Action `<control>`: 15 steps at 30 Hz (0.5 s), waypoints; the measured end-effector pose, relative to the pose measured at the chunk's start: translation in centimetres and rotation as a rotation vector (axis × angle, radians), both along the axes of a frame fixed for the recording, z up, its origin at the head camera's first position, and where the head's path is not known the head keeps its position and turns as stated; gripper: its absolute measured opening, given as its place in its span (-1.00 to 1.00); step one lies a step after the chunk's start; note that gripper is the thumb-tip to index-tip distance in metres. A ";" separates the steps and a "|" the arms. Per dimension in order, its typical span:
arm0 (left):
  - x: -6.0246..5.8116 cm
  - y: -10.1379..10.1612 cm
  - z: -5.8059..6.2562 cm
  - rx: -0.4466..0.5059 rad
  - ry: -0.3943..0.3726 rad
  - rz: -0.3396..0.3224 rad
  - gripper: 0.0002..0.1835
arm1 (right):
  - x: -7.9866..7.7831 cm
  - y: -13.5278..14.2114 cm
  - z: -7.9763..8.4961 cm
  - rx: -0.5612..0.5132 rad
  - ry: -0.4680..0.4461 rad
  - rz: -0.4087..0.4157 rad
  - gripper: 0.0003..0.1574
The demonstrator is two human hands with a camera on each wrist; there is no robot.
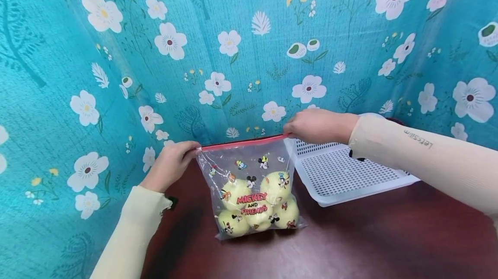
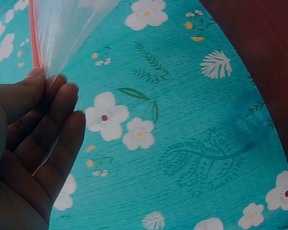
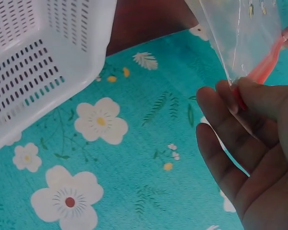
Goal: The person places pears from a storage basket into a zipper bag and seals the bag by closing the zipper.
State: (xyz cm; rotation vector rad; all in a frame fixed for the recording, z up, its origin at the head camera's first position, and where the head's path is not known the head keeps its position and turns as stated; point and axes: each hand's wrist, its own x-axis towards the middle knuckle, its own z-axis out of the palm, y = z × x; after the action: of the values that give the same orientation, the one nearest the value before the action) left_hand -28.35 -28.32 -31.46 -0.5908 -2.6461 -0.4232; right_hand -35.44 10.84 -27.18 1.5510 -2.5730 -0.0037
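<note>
I read "MICKEY AND FRIENDS" in red and black on the clear zip bag [image 1: 253,188], with small cartoon figures printed around it, and "Let'sSlim" on the right sleeve [image 1: 418,138]. The bag stands upright on the dark red-brown table [image 1: 369,235], near the middle, and holds several pale yellow-green round fruits [image 1: 256,207] piled at its bottom.

Both forearms reach forward in cream sleeves, one from each side. My left hand [image 1: 171,164] pinches the left end of the bag's red zip strip [image 1: 243,142] between thumb and fingers — in the left wrist view the fingers [image 2: 48,120] lie fairly straight against the plastic corner. My right hand [image 1: 317,125] pinches the right end the same way; the right wrist view shows the red strip caught at the fingertips [image 3: 240,96]. The strip is drawn taut between the two hands.

A white perforated basket [image 1: 342,175] lies just right of the bag. A turquoise flowered cloth [image 1: 233,54] hangs behind — and along the left.
</note>
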 end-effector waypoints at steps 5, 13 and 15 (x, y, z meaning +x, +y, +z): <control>-1.5 0.2 -0.5 0.008 -0.022 0.018 -0.75 | -1.3 -0.1 -0.6 0.023 -0.010 -0.036 -0.88; -3.9 0.5 -1.5 0.021 -0.104 0.054 -0.77 | -3.4 -0.7 -1.9 0.055 -0.054 -0.100 -0.90; -4.4 0.5 -1.8 0.022 -0.109 0.053 -0.77 | -4.0 -0.8 -2.4 0.054 -0.077 -0.116 -0.88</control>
State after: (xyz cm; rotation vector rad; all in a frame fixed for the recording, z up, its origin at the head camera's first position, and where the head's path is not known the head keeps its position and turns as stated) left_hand -32.70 -27.77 -33.24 -0.5031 -2.7496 -0.4805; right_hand -39.47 10.03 -29.54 1.4447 -2.7408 -0.0259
